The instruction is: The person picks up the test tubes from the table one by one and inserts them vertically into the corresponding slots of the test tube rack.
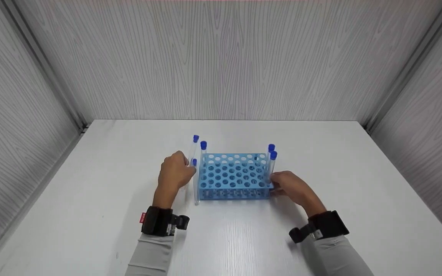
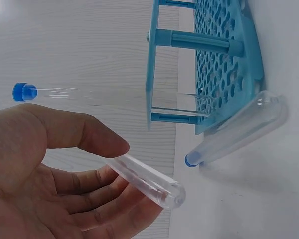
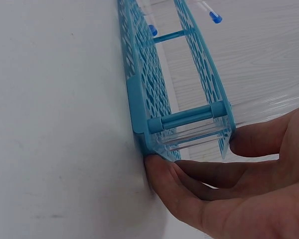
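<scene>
A blue test tube rack [image 1: 231, 180] stands on the table between the hands. My left hand [image 1: 175, 171] pinches a clear, blue-capped test tube [image 2: 149, 181] just off the rack's left end; the tube is tilted, its rounded end clear of the table. Beside that end, another capped tube [image 2: 239, 129] lies on the table. One tube [image 1: 203, 147] stands in a rear left hole of the rack. At the right end, two more tubes [image 1: 272, 163] stand in holes. My right hand [image 3: 249, 179] grips this end, thumb at the upper plate and fingers at the base.
The white table [image 1: 236, 237] reaches toward me in front of the rack. Grey wood-grain panels [image 1: 221, 61] rise behind and along both sides.
</scene>
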A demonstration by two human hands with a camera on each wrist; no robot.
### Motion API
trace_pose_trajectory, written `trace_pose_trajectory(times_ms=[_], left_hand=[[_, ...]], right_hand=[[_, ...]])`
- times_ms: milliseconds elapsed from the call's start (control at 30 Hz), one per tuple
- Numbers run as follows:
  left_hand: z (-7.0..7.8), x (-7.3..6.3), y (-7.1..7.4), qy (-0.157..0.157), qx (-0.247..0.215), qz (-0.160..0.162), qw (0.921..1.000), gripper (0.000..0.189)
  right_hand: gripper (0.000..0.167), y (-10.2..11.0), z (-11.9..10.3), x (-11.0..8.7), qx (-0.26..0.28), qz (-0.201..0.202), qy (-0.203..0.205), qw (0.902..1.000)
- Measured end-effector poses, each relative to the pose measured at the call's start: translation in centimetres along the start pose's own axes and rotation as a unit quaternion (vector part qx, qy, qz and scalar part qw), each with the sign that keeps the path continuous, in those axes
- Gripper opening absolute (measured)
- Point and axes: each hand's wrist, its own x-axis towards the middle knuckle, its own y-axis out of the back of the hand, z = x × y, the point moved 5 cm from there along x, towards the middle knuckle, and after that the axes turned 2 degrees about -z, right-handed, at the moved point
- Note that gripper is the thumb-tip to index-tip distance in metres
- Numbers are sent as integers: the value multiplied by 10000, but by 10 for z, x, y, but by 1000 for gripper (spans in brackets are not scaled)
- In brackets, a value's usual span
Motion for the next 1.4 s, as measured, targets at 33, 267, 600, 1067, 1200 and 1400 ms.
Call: trace_pose_trajectory(times_ms=[33, 267, 600, 1067, 1200, 1400], left_hand=[[1, -1, 1, -27, 8, 26, 10000, 23], [7, -3, 3, -182, 96, 133, 9997, 24], [14, -5, 8, -249, 39, 128, 9996, 26], [23, -10, 14, -415, -203, 277, 9985, 23], [25, -11, 16, -495, -221, 379, 9978, 22], [28, -15, 19, -537, -321, 495, 9968, 21]], right_hand=[[38, 0, 0, 0, -11, 11, -6, 10000], [41, 0, -1, -1, -36, 45, -33, 10000], [40, 0, 0, -2, -2, 35, -34, 10000], [41, 0, 0, -1, -52, 60, -53, 10000], [40, 0, 0, -1, 26, 33, -43, 10000], [40, 0, 0, -1, 39, 23, -23, 10000]])
